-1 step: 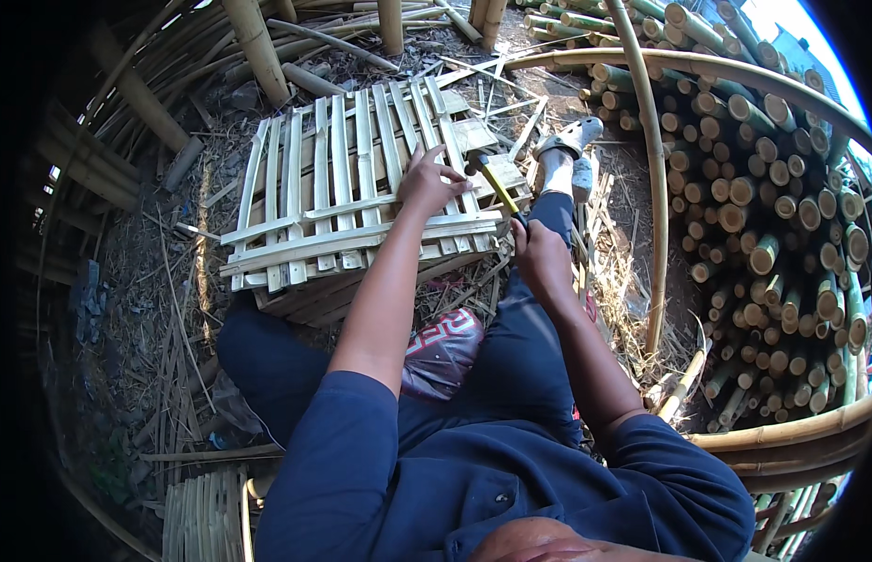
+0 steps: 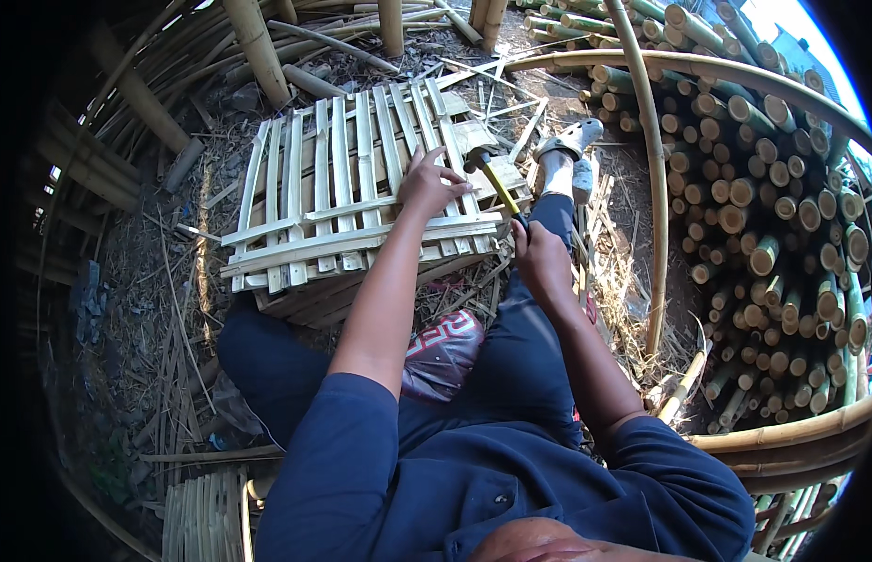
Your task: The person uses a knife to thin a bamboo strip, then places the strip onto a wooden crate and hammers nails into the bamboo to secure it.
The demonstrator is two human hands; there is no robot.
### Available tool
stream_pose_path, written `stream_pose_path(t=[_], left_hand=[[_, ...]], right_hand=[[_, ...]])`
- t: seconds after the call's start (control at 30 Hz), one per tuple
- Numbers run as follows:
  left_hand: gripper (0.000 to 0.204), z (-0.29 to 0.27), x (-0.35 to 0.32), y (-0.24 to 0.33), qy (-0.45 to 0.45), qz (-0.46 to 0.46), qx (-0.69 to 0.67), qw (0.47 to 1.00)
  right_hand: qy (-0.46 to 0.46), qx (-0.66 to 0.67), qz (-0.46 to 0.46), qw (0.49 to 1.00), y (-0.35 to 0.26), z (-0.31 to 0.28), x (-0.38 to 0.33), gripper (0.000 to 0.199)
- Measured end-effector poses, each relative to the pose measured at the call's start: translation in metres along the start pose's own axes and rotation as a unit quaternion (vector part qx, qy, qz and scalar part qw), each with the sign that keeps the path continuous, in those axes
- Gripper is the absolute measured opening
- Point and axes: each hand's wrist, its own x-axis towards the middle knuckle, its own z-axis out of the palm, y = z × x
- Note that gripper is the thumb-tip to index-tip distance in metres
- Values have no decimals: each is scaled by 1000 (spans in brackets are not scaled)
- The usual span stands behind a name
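My right hand [image 2: 543,257] is wrapped round the lower end of a hammer [image 2: 500,192] with a yellow-and-black handle. Its dark head is raised at the right side of a slatted bamboo panel [image 2: 348,175], close to my left hand. My left hand [image 2: 430,184] lies over the panel's right-hand slats, fingers spread apart; whether a small nail is under them cannot be made out. The panel has pale upright strips, with crosswise strips [image 2: 361,242] along its near edge. Under it is a low wooden support [image 2: 310,298], mostly hidden.
Stacked cut bamboo poles [image 2: 764,187] fill the right side. A curved bamboo post [image 2: 655,187] rises between them and me. My outstretched foot in a clog [image 2: 575,138] is beyond the panel's right corner. Bamboo scraps litter the ground. Another slatted piece [image 2: 200,517] lies at the lower left.
The hammer's head has shifted very slightly. Both hands and the panel look the same.
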Motion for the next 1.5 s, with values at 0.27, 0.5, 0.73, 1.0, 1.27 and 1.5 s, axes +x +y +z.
stream_pose_path(t=[0.27,0.5,0.73,1.0,1.27,1.5], left_hand=[[27,3,-2,-4,0,-5,-1,1000],[28,7,-2,-6,6,2,-9,1000],[26,9,2,-7,10,4,12,1000],[25,8,-1,-4,18,8,22,1000],[31,7,5,-8,15,13,5,1000],[27,8,1,-9,8,5,-3,1000]], right_hand=[[2,-13,-17,1000,0,7,-2,41],[8,-9,-16,1000,2,9,-4,40],[6,8,-1,1000,-2,6,-3,41],[7,-17,-26,999,2,11,-2,40],[-4,-16,-21,1000,-1,10,-4,40],[-6,-11,-17,1000,-1,12,-5,39]])
